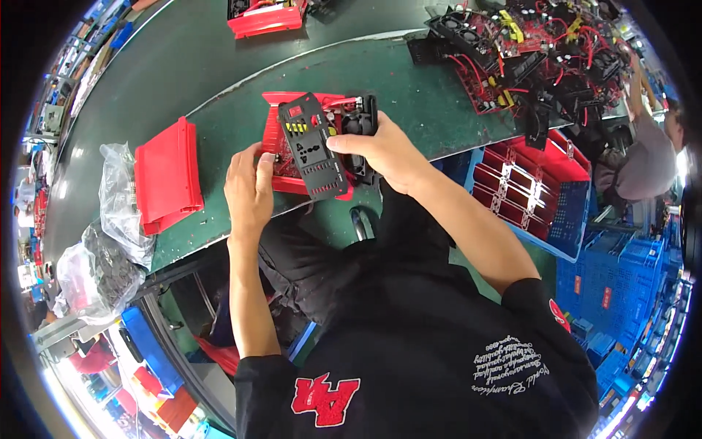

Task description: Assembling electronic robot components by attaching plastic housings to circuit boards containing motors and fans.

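In front of me at the bench edge lies an open red metal housing (272,132) with a circuit board in it. A black socket panel (313,150) with outlet holes and a red switch stands tilted across it. My right hand (391,154) grips the housing's right end, where a black fan panel (360,124) sits; its thumb presses on the socket panel. My left hand (250,183) is closed round the housing's left edge, thumb on top, other fingers partly hidden. Red wires run near the fan panel.
Left of me are a red metal cover (167,175) and clear plastic bags (121,197). A heap of circuit boards with fans (512,62) lies at the back right. A blue crate (567,219) of red housings stands right. Another red unit (267,20) is farther back.
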`<state>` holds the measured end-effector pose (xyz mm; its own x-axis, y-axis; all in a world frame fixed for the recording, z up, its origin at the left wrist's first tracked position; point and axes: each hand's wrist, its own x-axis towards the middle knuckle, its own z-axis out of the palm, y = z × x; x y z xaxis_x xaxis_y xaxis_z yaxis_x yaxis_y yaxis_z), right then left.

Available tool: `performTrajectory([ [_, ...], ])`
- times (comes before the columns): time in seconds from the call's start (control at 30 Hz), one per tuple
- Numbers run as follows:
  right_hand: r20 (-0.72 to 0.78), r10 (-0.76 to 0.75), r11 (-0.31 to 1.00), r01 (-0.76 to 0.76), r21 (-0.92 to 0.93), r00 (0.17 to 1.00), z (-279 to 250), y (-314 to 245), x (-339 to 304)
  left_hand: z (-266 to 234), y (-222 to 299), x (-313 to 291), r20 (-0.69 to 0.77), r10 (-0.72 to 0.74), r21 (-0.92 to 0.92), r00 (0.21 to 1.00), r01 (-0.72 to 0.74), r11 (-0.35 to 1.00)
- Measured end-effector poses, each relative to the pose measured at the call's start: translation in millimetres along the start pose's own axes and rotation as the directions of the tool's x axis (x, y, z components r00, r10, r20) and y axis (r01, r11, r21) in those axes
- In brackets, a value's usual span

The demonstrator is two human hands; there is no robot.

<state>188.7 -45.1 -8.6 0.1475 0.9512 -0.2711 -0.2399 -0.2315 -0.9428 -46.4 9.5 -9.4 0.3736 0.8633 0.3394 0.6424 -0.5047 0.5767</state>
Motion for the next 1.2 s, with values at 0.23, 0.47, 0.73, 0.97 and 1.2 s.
performTrajectory([
  [0.23, 0.011, -0.064, 0.96, 0.059, 0.273, 0.998, 4.5, 4.3, -108.4, -0.8, 21.9, -33.2, 0.055, -0.664, -0.336, 0.746, 0.639, 0.691],
  [0.47, 0.139, 0.42, 0.636, -0.4, 0.66, 0.897, 61.7, 21.6, -82.3, 9.9, -11.9, -19.0, -0.118, -0.406, 0.292, 0.906, 0.423, 0.858],
  [0.73, -0.173, 0.269, 0.911, -0.192, 0.365, 0.947, 70.8, 22.1, -64.1, 7.8, 26.2, -29.0, 0.101, -0.504, 0.003, 0.858, 0.507, 0.862],
  [0.97, -0.342, 0.096, 0.984, -0.037, 0.174, 0.935, 23.1, -12.6, 13.0, 78.6, 44.6, 52.4, 0.23, -0.427, -0.113, 0.874, 0.46, 0.881],
  [1.2, -0.543, 0.176, 0.931, 0.04, 0.362, 0.821, 20.6, -39.5, 145.8, 101.5, -0.9, 135.6, 0.122, -0.243, -0.233, 0.962, 0.266, 0.936],
])
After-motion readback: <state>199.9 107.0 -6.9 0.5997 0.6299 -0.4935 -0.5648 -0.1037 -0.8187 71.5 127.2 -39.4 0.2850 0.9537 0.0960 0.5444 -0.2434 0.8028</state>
